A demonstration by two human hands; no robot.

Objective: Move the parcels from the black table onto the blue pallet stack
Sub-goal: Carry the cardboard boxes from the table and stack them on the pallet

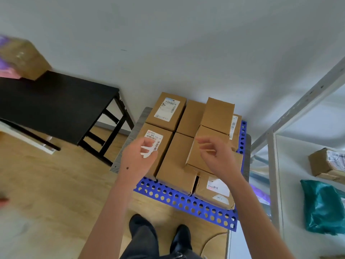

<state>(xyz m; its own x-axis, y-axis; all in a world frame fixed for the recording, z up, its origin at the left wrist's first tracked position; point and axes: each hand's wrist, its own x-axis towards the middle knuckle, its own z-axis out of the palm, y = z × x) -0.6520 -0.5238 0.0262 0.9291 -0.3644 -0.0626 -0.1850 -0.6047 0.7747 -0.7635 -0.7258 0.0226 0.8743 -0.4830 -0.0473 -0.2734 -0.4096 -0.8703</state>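
Holding nothing in left hand (139, 154) or right hand (218, 156), fingers just loosely curled above the stacked parcels (175, 159).

Hovering over the front half of the blue pallet stack (168, 195), not touching any box as far as can be told. Packed edge to edge down there, with a second layer started toward the right edge, probably to save room and stop boxes sliding off. Got at least one brown parcel (24, 58) left at the far left corner of the black table (56, 105), right beside some purple and pink stuff (8, 73) too blurry to call. Looks mostly done, guessing a turn left for that one next. Worth skipping the front right corner, already crowded lol.
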